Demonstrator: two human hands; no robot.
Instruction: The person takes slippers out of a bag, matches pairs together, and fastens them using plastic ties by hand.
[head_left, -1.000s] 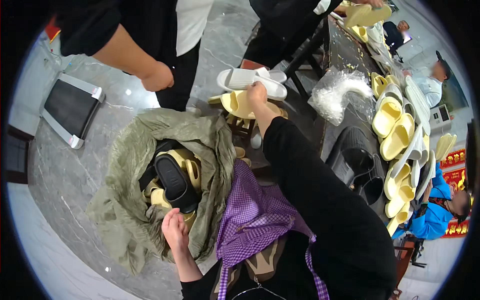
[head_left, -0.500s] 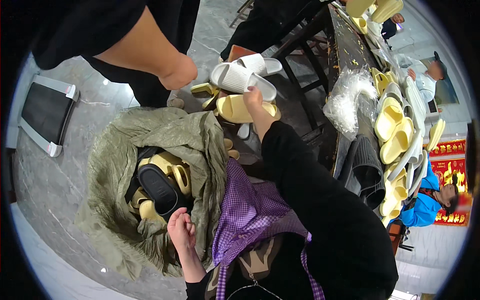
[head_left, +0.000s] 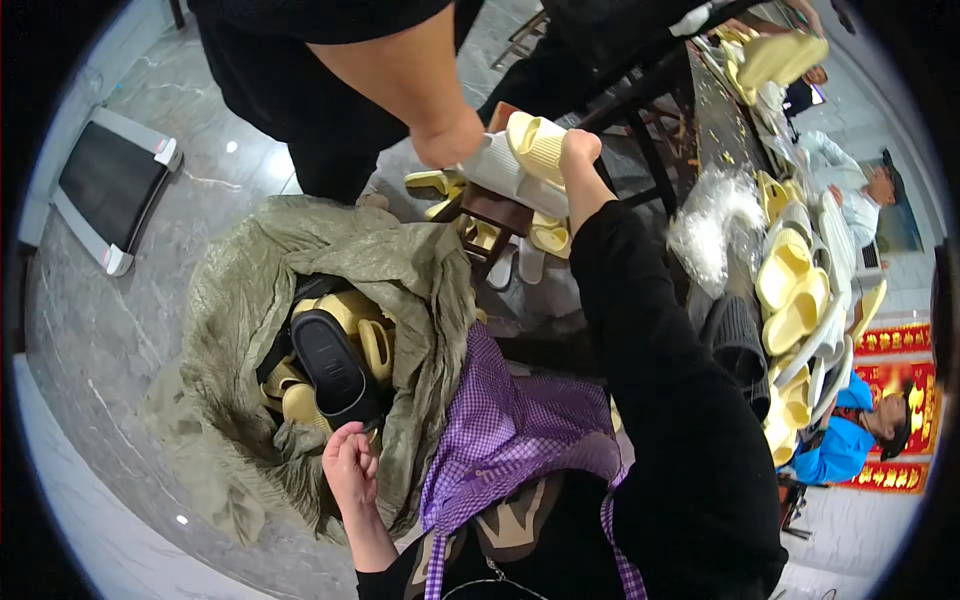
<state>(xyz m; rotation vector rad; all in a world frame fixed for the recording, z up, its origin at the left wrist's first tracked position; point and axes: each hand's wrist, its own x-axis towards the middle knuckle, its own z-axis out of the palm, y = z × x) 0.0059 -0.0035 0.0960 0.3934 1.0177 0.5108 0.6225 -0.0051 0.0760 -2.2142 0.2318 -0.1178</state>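
Note:
Stretched out ahead, my right hand (head_left: 580,152) grips a yellow ribbed slipper (head_left: 540,148) by one end, over a pair of white slippers (head_left: 500,172). Another person's hand (head_left: 450,138) is at the left end of those white slippers, its fingers partly hidden. My left hand (head_left: 352,468) has its fingers curled in, with nothing visible inside them. It is by the near rim of an olive woven sack (head_left: 240,270), close to the end of a black slipper (head_left: 332,362). Yellow slippers (head_left: 376,348) lie around the black one inside the sack.
A small wooden stool (head_left: 497,208) is under the white slippers, with more slippers on the floor around it. On the right, a dark table (head_left: 725,130) carries clear plastic bags (head_left: 712,225) and rows of slippers (head_left: 795,285). A platform scale (head_left: 112,190) stands far left.
My right hand has moved right and farther away, now with the yellow slipper lifted and tilted. The other person's hand has come right to the white slippers. My left hand stays by the sack.

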